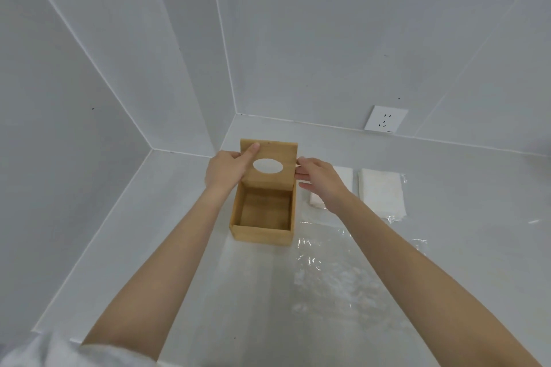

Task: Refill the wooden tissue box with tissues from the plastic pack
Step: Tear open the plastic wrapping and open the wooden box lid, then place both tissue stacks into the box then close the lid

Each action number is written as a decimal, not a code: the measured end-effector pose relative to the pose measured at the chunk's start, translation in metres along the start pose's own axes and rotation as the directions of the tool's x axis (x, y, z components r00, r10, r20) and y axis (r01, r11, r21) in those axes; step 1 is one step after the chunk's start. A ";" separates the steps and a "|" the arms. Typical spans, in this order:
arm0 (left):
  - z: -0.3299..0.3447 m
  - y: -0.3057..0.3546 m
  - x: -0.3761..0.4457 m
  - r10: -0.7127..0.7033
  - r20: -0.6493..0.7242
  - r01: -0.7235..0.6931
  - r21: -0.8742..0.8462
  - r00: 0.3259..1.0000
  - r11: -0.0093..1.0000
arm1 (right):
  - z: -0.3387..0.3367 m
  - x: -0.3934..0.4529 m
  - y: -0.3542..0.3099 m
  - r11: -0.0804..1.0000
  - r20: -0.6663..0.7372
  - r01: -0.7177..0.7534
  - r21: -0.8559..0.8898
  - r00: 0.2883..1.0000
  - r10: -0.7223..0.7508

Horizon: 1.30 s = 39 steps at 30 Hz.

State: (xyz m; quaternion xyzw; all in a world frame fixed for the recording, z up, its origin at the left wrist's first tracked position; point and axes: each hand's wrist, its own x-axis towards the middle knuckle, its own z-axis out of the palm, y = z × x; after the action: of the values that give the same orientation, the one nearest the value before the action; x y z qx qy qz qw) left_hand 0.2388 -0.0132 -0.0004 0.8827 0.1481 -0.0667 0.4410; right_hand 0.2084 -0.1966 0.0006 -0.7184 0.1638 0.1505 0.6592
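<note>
The wooden tissue box (262,234) stands on the white counter, and its inside shows bare wood. Its lid (277,180), with an oval hole, is slid halfway back over the far end. My left hand (228,171) grips the lid's left edge, thumb on top. Fingers of my right hand (317,180) touch the lid's right edge. Two stacks of white tissues (381,194) lie to the right of the box, one partly behind my right hand. The clear plastic pack wrap (334,268) lies flat and crumpled under my right forearm.
The counter (190,292) sits in a corner, with white walls close on the left and behind. A wall socket (385,118) is at the back right. A dark blurred object shows at the far right edge.
</note>
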 end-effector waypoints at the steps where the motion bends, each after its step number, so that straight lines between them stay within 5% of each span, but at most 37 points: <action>1: 0.000 -0.001 0.000 -0.005 0.008 0.005 -0.014 1.000 1.000 | -0.003 -0.003 0.001 1.000 0.006 -0.010 0.030 1.000 0.010; 4: 0.003 0.000 -0.005 0.031 0.004 -0.032 0.088 0.999 0.996 | -0.015 -0.014 0.004 0.998 0.017 0.006 0.066 1.000 -0.007; 6: 0.007 0.004 -0.014 0.246 -0.116 -0.209 0.261 0.962 0.942 | -0.026 -0.026 0.006 0.998 -0.010 0.049 0.038 0.999 -0.048; 9: 0.022 0.009 -0.039 0.658 -0.227 -0.585 0.317 0.718 0.747 | -0.046 -0.047 0.019 0.984 -0.097 0.146 -0.099 0.983 -0.156; 11: 0.041 0.006 -0.056 0.781 -0.212 -0.726 0.289 0.587 0.624 | -0.059 -0.063 0.034 0.954 -0.126 0.196 -0.225 0.965 -0.228; 14: 0.077 -0.007 -0.088 0.874 -0.087 -0.853 0.194 0.478 0.485 | -0.073 -0.085 0.064 0.901 -0.139 0.211 -0.378 0.950 -0.280; 18: 0.116 -0.048 -0.126 0.841 0.189 -0.861 0.057 0.506 0.505 | -0.084 -0.108 0.114 0.827 -0.138 0.123 -0.549 0.962 -0.235; 22: 0.130 -0.083 -0.145 0.726 0.480 -0.861 0.143 0.492 0.489 | -0.082 -0.121 0.159 0.704 -0.014 0.119 -0.700 0.983 -0.181; 26: 0.133 -0.101 -0.151 0.522 0.619 -0.742 0.153 0.587 0.653 | -0.077 -0.127 0.183 0.644 0.074 0.162 -0.748 0.984 -0.162; 39: 0.141 -0.093 -0.154 0.481 0.441 -0.582 0.125 0.758 0.803 | -0.073 -0.124 0.190 0.662 -0.029 0.198 -0.723 0.949 -0.314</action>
State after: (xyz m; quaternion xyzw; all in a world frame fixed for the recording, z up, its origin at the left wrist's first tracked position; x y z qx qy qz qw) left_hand 0.0651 -0.1040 -0.1174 0.9054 -0.2109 -0.1294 0.3449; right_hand 0.0144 -0.2796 -0.1100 -0.9417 0.0392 0.0528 0.3299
